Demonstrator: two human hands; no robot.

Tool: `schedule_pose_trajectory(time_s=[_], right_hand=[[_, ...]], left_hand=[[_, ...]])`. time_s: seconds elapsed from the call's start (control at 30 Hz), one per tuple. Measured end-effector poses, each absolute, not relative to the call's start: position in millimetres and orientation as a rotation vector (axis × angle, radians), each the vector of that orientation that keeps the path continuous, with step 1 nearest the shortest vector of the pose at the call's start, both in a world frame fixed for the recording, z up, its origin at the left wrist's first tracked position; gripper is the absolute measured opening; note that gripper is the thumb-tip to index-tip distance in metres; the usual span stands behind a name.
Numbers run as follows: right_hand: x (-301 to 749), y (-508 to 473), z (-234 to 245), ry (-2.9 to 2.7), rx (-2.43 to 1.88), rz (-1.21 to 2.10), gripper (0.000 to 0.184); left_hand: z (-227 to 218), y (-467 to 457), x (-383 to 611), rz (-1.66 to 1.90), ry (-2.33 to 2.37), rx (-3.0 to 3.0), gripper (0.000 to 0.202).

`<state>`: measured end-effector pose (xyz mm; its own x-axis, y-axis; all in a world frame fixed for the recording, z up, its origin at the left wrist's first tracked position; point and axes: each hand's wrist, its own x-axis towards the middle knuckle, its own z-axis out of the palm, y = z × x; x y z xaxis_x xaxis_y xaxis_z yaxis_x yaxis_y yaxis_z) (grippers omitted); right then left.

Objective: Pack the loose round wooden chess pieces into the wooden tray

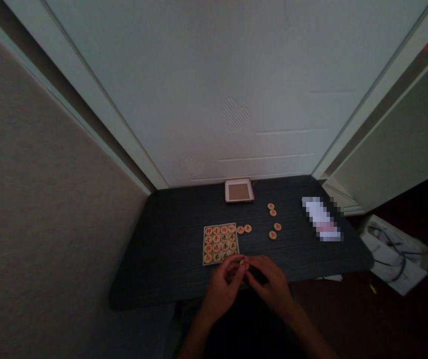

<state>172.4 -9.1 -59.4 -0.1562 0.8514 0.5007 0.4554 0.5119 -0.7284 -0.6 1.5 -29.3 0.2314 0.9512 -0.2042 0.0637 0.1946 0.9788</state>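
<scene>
A small wooden tray (204, 244) holds rows of round chess discs marked in red and black. My left hand (224, 286) and my right hand (269, 284) meet at the tray's near right corner, fingers curled and pinched around one pale disc (244, 264). Two loose discs (244, 229) lie just right of the tray. Several more discs (273, 220) are scattered farther right on the dark table (169, 269).
An empty square box lid (239, 191) with a reddish rim sits at the table's far edge against a white door (236, 89). A blurred white packet (322, 219) lies at the right. A white bag with cables (393, 254) rests on the floor right of the table.
</scene>
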Motion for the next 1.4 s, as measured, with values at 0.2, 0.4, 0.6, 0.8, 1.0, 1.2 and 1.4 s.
schedule_pose_trajectory(time_s=[0.2,0.4,0.6,0.8,1.0,1.2,1.4], right_hand=[[169.6,-3.3,-61.0,-1.832,-1.026,0.559,0.034],[167.0,0.3,-57.1,-1.805,-1.024,0.596,0.033],[166.7,0.9,-54.6,-1.801,-1.048,0.631,0.034],[167.0,1.1,-56.4,-1.796,-1.069,0.645,0.034],[168.9,-0.9,-60.8,-1.785,-1.05,0.669,0.033],[167.4,-1.8,-56.6,-1.775,-1.071,0.703,0.029],[165.1,-0.5,-50.9,-1.727,-1.148,0.757,0.023]], left_hand=[[-31.5,2.7,-2.0,0.895,1.146,1.157,0.034],[-34.1,1.4,-3.1,0.943,1.123,1.169,0.021],[-33.1,1.8,-6.1,0.934,1.102,1.193,0.02],[-33.4,2.1,-5.4,0.912,1.078,1.173,0.023],[-35.4,3.4,-4.0,0.908,1.086,1.146,0.023],[-33.2,6.1,-4.2,0.905,1.085,1.124,0.022],[-31.4,5.1,-8.0,0.894,1.075,1.138,0.026]])
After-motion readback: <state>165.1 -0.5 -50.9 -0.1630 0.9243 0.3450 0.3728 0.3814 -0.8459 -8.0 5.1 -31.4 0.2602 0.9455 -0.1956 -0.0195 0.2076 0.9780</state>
